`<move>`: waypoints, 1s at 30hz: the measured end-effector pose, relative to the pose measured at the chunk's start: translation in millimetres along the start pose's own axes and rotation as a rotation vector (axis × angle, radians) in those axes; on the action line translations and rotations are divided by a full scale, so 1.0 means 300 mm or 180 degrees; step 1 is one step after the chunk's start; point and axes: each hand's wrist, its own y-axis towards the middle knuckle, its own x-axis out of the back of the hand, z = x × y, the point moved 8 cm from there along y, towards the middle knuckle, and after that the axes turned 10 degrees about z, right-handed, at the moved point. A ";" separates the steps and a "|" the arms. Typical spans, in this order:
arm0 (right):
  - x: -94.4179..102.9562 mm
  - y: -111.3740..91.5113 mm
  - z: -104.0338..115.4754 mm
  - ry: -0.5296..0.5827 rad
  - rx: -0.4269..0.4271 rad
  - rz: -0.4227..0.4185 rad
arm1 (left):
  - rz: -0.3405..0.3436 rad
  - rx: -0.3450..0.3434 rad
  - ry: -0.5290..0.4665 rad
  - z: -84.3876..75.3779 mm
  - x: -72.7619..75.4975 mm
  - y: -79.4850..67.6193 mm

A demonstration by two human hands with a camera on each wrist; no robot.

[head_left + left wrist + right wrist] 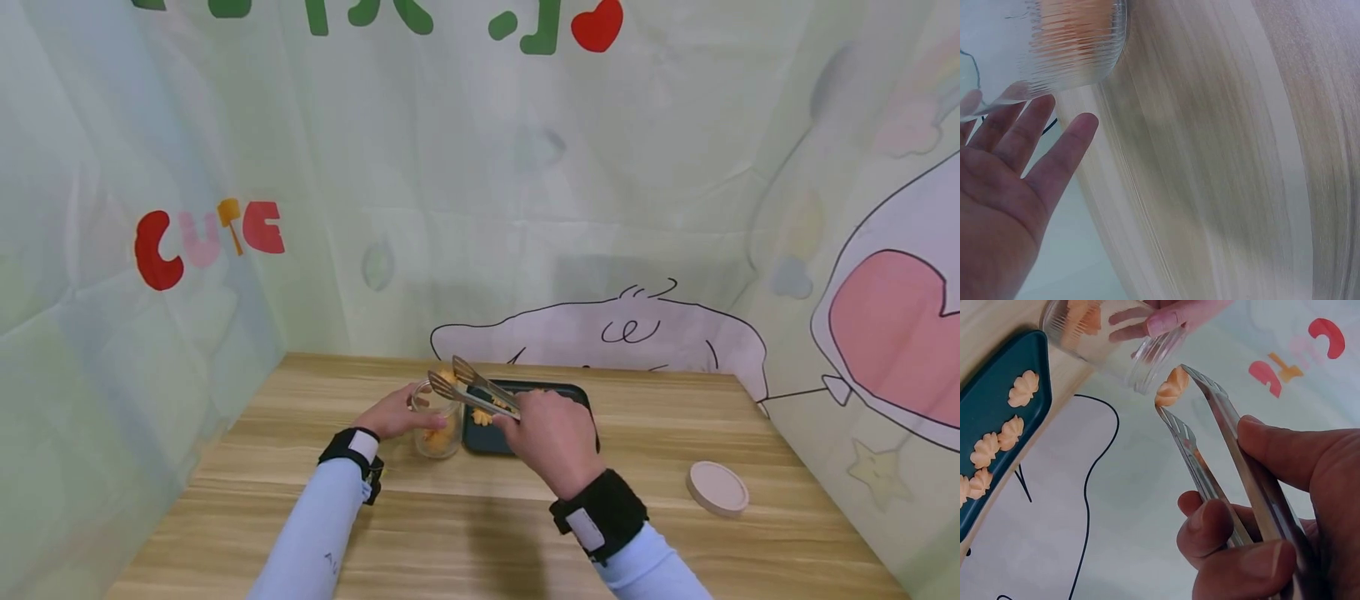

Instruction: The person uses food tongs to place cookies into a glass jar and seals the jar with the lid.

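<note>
Right over the mouth of the glass jar (1110,357), a ridged orange piece (1172,386) is clamped between the tips of the metal tongs (1254,481)! Those tongs are gripped by the right hand (557,433), thumb pressed along one arm, fingers curled round the other, and the tips are held apart only by the piece caught there. Below and just left of that grip, the jar is held by the left hand (396,415), thumb laid across the near side, fingers behind the glass, and more orange pieces (1082,315) are seen inside. Beyond the right hand, and partly hidden by it, a dark tray (988,394) is spotted beside the jar, several shell-shaped pieces (1022,389) spread on it. Well to the right of the tong grip, a pale round lid (717,488) is set on the wooden table (660,417). Behind both grips, black bands (600,515) are worn at the wrists, and far ahead a printed backdrop (480,183) is seen
</note>
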 end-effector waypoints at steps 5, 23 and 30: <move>-0.005 0.000 0.005 -0.0070 0.0057 -0.0004 | -0.0012 -0.0010 0.0023 0.002 0.000 0.003; -0.009 0.001 -0.083 0.0210 -0.0266 0.0079 | 0.0039 -0.0053 0.0020 -0.007 -0.007 -0.004; -0.011 -0.001 -0.119 0.0234 -0.0360 0.0077 | 0.0036 -0.0080 0.0029 0.008 -0.006 0.012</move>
